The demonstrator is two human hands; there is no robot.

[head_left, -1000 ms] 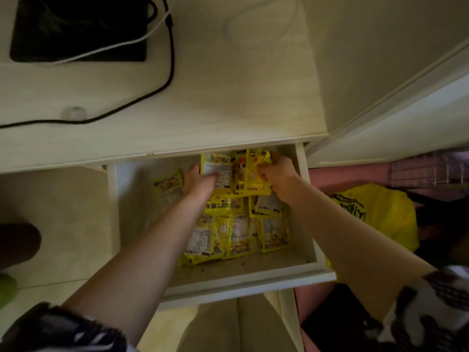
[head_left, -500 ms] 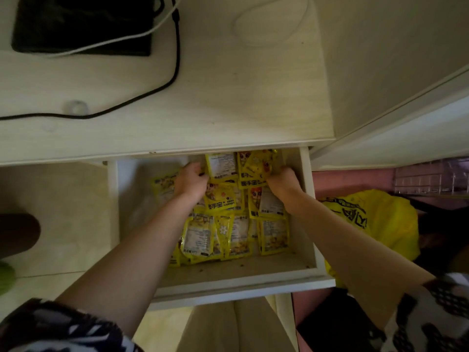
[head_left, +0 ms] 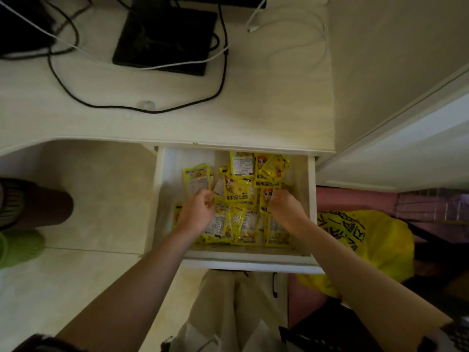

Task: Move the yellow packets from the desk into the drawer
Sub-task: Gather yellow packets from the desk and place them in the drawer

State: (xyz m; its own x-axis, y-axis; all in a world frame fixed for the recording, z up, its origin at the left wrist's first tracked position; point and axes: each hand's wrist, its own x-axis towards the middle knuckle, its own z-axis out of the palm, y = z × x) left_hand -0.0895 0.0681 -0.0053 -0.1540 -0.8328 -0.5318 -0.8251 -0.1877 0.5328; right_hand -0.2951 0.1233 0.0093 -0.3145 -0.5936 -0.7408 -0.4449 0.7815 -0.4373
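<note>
Nearest you, both forearms reach down over the front rail of the open drawer [head_left: 250,260]. Your left hand [head_left: 196,214] has drawn back toward you from the rear of the drawer since a second ago; its fingers [head_left: 206,199] are now loosely curled with nothing plainly between them, the tips just beside a loose packet at the left. Your right hand [head_left: 285,207] has pulled back the same way, and its fingers are curled at the edge of a packet in the middle row; whether they pinch it or only touch it, you cannot tell from here.

Beyond your hands, the yellow packets [head_left: 239,191] you were pressing down at the back now lie released, overlapping those already in the drawer, with one apart at the left.

Farther off, the bench [head_left: 279,110] shows only black and white cables and a dark flat device [head_left: 165,39]; no yellow packets show on it. That suggests the moving is done, or nearly so, and closing the drawer is likely next.
</note>
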